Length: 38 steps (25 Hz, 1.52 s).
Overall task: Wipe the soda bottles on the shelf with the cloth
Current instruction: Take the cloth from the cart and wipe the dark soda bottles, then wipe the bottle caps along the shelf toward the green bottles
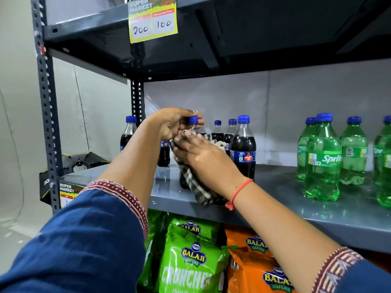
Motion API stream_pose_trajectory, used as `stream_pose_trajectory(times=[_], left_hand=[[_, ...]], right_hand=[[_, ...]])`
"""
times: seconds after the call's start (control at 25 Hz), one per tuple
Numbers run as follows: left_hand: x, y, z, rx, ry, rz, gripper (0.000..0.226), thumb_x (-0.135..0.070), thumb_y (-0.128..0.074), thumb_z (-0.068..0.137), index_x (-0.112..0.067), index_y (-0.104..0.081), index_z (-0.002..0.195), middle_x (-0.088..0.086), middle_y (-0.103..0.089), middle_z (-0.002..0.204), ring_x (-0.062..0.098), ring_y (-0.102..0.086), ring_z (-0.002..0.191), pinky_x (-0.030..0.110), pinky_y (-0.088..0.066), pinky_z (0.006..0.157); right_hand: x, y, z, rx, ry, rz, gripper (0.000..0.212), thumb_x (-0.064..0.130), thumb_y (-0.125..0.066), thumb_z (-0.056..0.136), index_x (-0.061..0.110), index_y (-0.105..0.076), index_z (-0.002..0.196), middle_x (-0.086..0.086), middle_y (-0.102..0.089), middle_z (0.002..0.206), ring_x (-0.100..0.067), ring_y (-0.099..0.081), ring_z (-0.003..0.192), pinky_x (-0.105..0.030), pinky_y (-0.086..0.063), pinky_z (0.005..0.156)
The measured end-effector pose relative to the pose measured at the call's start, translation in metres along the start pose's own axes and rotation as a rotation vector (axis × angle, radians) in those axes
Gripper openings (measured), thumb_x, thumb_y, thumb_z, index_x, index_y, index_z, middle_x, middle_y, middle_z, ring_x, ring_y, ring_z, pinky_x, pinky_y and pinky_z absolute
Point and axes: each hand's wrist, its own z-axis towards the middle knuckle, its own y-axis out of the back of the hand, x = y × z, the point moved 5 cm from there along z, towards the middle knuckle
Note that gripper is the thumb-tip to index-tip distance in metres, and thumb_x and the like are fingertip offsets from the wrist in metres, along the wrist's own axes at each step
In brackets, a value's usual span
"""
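Note:
Several dark cola bottles with blue caps stand on the grey metal shelf [296, 199]. My left hand [173, 123] grips one cola bottle [193, 120] at its neck, just under the cap. My right hand [203, 155] presses a checked brown-and-white cloth [197, 187] against that bottle's body, which the cloth and hand mostly hide. Another cola bottle [243, 146] stands just right of my right hand. Several green Sprite bottles [322, 157] stand further right on the same shelf.
A yellow price tag [152, 19] hangs from the dark shelf above. Green [188, 261] and orange [258, 261] wafer bags fill the shelf below. A perforated upright post [47, 115] bounds the left side, with a black box [84, 161] behind it.

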Motion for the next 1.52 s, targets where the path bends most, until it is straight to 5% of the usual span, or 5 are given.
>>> stream_pose_trajectory(times=[0.4, 0.84, 1.12, 1.32, 1.52], left_hand=[[0.0, 0.0, 0.0, -0.016, -0.019, -0.031, 0.017, -0.014, -0.048, 0.09, -0.004, -0.063, 0.089, 0.001, -0.074, 0.062, 0.009, -0.069, 0.058, 0.017, -0.056, 0.056], [0.0, 0.002, -0.005, -0.081, -0.035, 0.021, 0.015, -0.018, -0.057, 0.086, -0.005, -0.062, 0.092, 0.004, -0.073, 0.075, 0.012, -0.069, 0.065, 0.018, -0.056, 0.057], [-0.065, -0.039, -0.037, -0.446, -0.719, 0.27, 0.024, -0.02, -0.062, 0.082, -0.008, -0.071, 0.1, -0.01, -0.066, 0.094, -0.014, -0.058, 0.072, -0.001, -0.041, 0.065], [-0.035, -0.111, -0.001, -0.076, -0.326, 0.26, 0.035, -0.041, -0.056, 0.084, -0.011, -0.063, 0.1, 0.003, -0.062, 0.1, 0.012, -0.061, 0.09, 0.031, -0.049, 0.088], [-0.015, -0.11, 0.012, 0.014, -0.148, 0.073, 0.015, -0.014, -0.058, 0.085, 0.0, -0.063, 0.088, 0.011, -0.068, 0.081, 0.015, -0.065, 0.065, 0.025, -0.056, 0.072]], right_hand=[[0.009, -0.009, -0.019, 0.164, -0.248, 0.181, 0.052, 0.014, -0.052, 0.093, 0.02, -0.033, 0.141, 0.007, -0.018, 0.156, -0.018, 0.0, 0.144, -0.052, -0.038, 0.101], [0.022, 0.019, -0.037, 0.227, -0.359, 0.134, 0.035, -0.012, -0.049, 0.074, 0.01, -0.063, 0.098, -0.013, -0.057, 0.1, -0.032, -0.06, 0.09, -0.03, -0.04, 0.063], [-0.002, 0.076, -0.091, -0.051, -0.4, 0.044, 0.047, -0.014, -0.062, 0.066, 0.009, -0.066, 0.106, -0.006, -0.07, 0.112, -0.025, -0.061, 0.103, -0.035, -0.058, 0.065], [-0.036, 0.086, -0.102, -0.254, -0.452, -0.034, 0.041, -0.01, -0.061, 0.072, 0.004, -0.065, 0.11, -0.013, -0.069, 0.115, -0.029, -0.063, 0.106, -0.034, -0.051, 0.087], [-0.044, 0.044, -0.092, 0.207, -0.341, 0.016, 0.052, -0.003, -0.035, 0.092, 0.014, -0.032, 0.141, -0.002, -0.018, 0.156, -0.024, -0.006, 0.144, -0.044, -0.019, 0.114]])
